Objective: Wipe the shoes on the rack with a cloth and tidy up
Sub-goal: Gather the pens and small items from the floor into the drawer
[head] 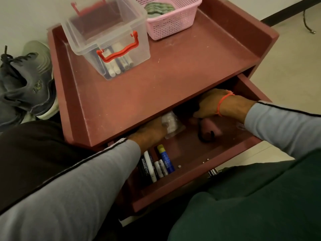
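Pale floor lies around a dark red wooden cabinet (156, 87) with its drawer (199, 173) pulled open. Both hands reach inside. I cannot tell what the left hand (149, 134) or right hand (213, 105) holds. Grey sneakers (26, 80) wait beside the cabinet. No cloth shows; better feel slowly at the back for it.

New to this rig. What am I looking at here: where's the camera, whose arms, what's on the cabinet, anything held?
There is no machine. One wide-angle camera sits on a person's head and looks down at their own arms in grey sleeves. They crouch at a red cabinet with its drawer pulled open. On top stand a clear box of markers and a pink basket. The left hand reaches toward a plastic-wrapped packet; the right hand reaches deep inside. Whether either grips anything is hidden. Grey sneakers sit to the left.
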